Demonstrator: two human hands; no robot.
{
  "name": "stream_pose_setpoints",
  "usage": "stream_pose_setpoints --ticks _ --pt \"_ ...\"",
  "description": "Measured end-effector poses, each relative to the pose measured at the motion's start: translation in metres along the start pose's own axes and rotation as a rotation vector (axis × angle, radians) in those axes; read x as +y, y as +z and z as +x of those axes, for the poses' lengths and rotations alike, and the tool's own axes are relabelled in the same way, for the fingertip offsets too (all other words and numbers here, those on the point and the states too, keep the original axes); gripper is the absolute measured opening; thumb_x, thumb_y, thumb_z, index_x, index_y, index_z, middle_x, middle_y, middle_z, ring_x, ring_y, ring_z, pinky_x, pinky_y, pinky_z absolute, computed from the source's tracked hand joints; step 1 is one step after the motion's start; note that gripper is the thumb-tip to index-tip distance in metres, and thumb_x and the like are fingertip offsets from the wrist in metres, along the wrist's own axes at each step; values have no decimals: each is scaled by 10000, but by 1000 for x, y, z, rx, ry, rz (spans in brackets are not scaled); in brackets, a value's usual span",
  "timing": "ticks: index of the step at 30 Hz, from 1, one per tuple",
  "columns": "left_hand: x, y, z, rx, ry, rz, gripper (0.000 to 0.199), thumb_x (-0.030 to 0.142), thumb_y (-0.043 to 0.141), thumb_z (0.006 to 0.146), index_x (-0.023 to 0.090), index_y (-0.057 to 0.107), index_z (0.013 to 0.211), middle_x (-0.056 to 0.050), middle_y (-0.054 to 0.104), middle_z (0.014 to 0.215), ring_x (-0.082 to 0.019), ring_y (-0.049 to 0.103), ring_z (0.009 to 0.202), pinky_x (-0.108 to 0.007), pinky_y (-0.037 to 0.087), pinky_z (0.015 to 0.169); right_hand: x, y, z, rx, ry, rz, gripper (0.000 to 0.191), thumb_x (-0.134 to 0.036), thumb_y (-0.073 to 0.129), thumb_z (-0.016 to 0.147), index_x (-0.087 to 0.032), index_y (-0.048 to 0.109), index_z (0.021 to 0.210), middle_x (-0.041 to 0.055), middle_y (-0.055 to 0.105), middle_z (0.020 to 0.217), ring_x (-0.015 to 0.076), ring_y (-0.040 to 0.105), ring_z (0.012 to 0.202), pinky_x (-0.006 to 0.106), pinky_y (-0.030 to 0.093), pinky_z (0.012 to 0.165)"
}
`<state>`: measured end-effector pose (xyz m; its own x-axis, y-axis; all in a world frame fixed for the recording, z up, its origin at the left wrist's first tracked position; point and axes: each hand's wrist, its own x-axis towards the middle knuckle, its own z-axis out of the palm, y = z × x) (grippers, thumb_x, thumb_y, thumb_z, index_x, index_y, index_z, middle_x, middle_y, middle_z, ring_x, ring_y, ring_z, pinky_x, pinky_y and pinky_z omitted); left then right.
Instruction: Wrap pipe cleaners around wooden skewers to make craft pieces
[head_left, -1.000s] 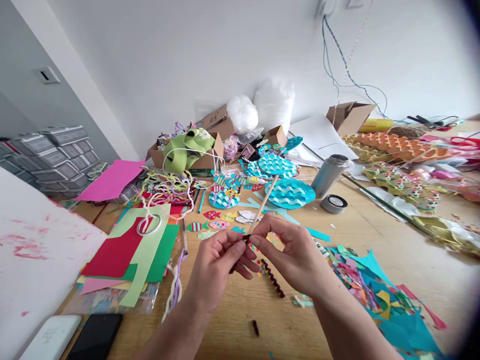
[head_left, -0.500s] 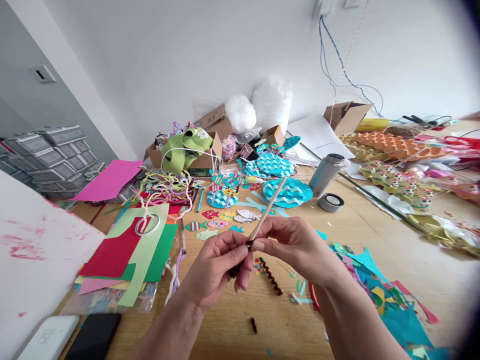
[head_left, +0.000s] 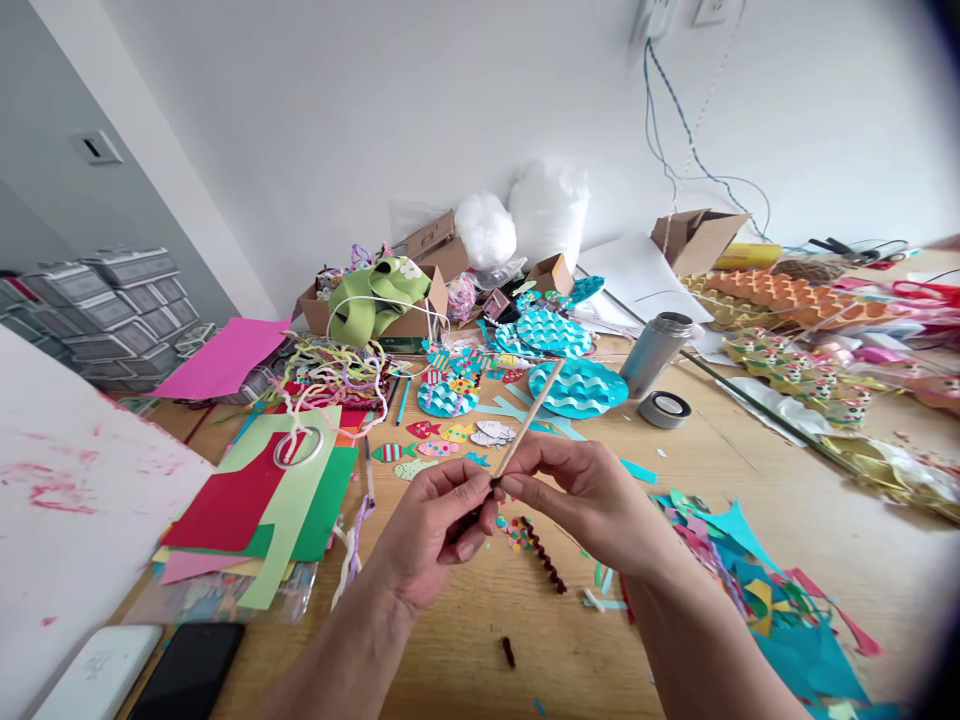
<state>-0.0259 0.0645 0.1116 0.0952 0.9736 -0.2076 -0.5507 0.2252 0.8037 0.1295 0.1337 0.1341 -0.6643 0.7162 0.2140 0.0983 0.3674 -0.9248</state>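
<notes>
Both hands meet above the middle of the table. A pale wooden stick (head_left: pixel 531 415) rises from between them, leaning up to the right. My left hand (head_left: pixel 442 525) is closed round its lower end, where a bit of dark brown fuzzy material (head_left: pixel 493 484) shows at the fingertips. Thumb and fingers of my right hand (head_left: pixel 574 490) pinch that same spot. What lies inside the left palm is mostly hidden. Below the hands, a wavy brown fuzzy strip (head_left: pixel 545 556) and a short brown piece (head_left: pixel 508 652) lie on the wood.
Paper fish (head_left: pixel 437 448) and a blue wavy disc (head_left: pixel 577 387) lie beyond the hands. Coloured paper sheets (head_left: pixel 307 530) and a black phone (head_left: pixel 187 672) are at left. A metal flask (head_left: pixel 656 355) stands at right, with blue paper scraps (head_left: pixel 802 650) nearer.
The stick's lower end and the fingertips have shifted slightly left. Less dark material shows below my left fingers, which have curled further in. The view has moved a little.
</notes>
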Motion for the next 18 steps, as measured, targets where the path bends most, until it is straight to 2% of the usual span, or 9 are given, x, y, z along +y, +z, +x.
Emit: stream_pose_setpoints --ticks 7,18 --pt "-2 3 1 101 41 -8 204 308 675 741 148 551 712 29 576 595 -16 405 364 -147 133 333 1 7 2 77 -49 -80 160 -295 573 856 -165 627 781 32 655 732 156 583 695 276 466 649" --pt "-5 2 4 95 32 -87 183 270 689 726 147 555 715 32 575 605 -13 419 378 -134 170 330 7 14 6 100 -42 -39 189 -315 527 880 -170 563 764 19 597 705 142 538 665 261 430 614"
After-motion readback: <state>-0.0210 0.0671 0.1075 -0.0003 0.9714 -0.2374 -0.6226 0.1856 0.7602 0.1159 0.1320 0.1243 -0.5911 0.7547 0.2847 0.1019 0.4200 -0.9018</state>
